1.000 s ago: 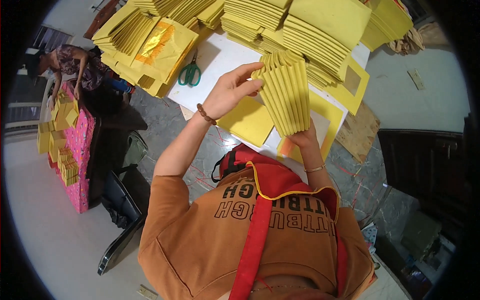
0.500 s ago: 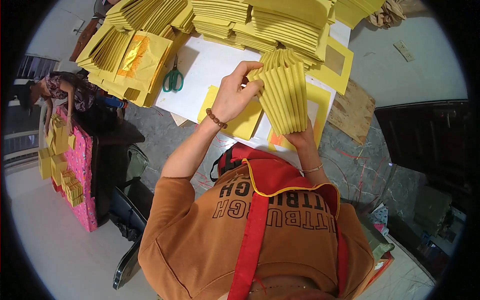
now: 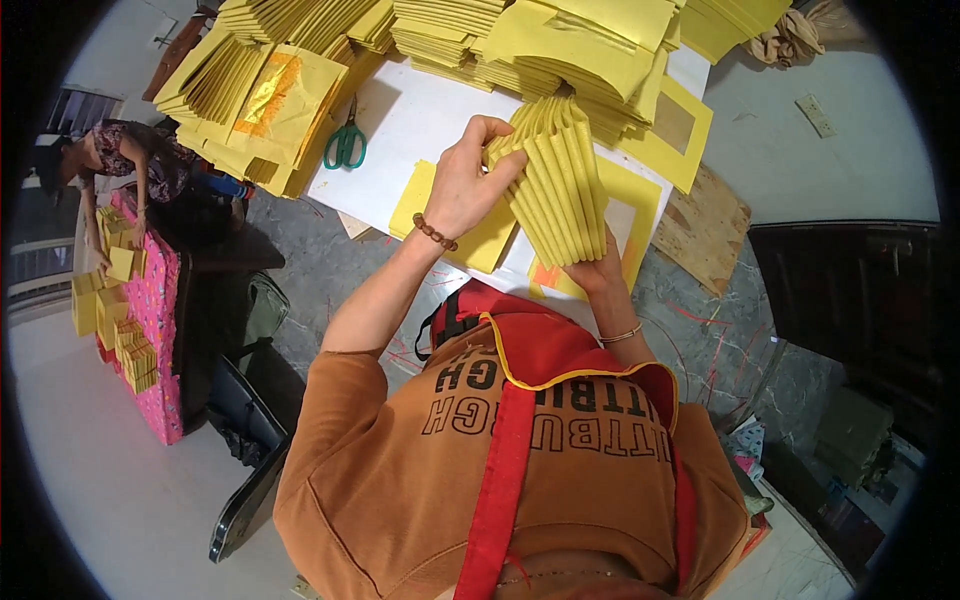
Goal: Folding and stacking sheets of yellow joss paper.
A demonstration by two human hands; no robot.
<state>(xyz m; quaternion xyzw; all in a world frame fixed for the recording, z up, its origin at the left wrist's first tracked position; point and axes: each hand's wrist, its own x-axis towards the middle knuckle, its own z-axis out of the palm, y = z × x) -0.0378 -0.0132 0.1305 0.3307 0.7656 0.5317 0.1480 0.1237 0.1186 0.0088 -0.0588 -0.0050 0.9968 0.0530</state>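
A bundle of pleated yellow paper (image 3: 555, 195), its folds fanned like an accordion, is held above the white table (image 3: 385, 110) by both my hands. My left hand (image 3: 478, 180) pinches the bundle's upper left edge, thumb on the near face and fingers curled behind. My right hand (image 3: 600, 270) grips the lower right end from below, its fingers partly hidden by the paper. Under the bundle lie a flat yellow sheet stack (image 3: 487, 238) and a yellow frame-shaped sheet (image 3: 648, 205) with orange on it.
Scissors (image 3: 345, 148) with green handles lie on the table's left part. Tall stacks of folded yellow paper (image 3: 580, 45) line the far side, with more stacks (image 3: 235, 110) at left. A co-worker (image 3: 125, 165) handles yellow pieces at a pink table (image 3: 160, 340).
The bundle has tipped and shifted slightly left in my hands, with both still gripping it. At the pink table the co-worker's hands have moved.
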